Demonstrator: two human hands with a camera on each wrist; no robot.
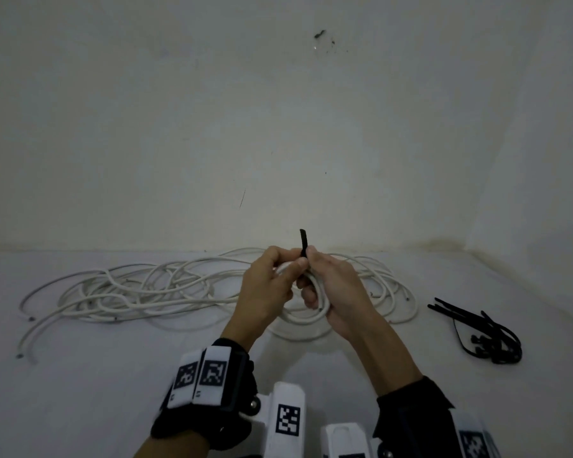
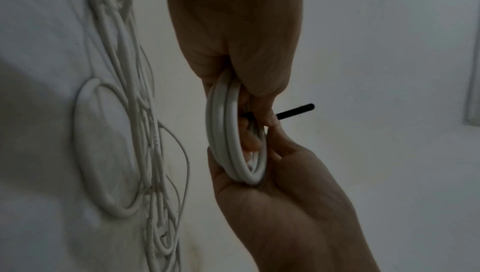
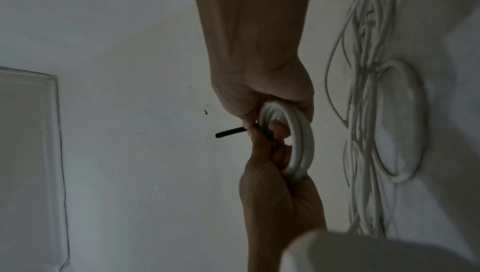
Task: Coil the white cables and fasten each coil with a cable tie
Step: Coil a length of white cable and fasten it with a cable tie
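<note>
Both hands meet on one small coil [image 1: 315,312] of white cable held up off the floor. Left hand [image 1: 272,285] has its fingers curled over the top of the coil, the thumb pressing along it; right hand [image 1: 331,292] has its fingers hooked through the ring from the other side, and the bottom of the loop rests against its palm. A black cable tie [image 1: 303,242] stands up from between the two thumbs, its free end pointing away from the person. Which hand pinches the tie is hard to tell from the head view; in the left wrist view the tie [image 2: 294,111] comes out past the fingers [image 2: 259,112] at the coil [image 2: 233,138], and its lower part is hidden behind them. Whether the tie already goes round the strands cannot be seen. In the right wrist view the coil [image 3: 296,144] shows as two or three turns lying side by side, partly covered by both hands, and the tie [image 3: 231,133] sticks out to the side.

Just below the grip, a second coil [image 2: 103,149] lies flat on the floor. Behind and to the left of the grip spreads a loose tangle of white cables [image 1: 139,289], with several cut ends out at the far left; more loops show to the right of the hands. Farther right, well apart from the hands, lies a bunch of black ties [image 1: 483,335]. Beyond everything is a pale wall [image 1: 278,127] with a few dark marks.
</note>
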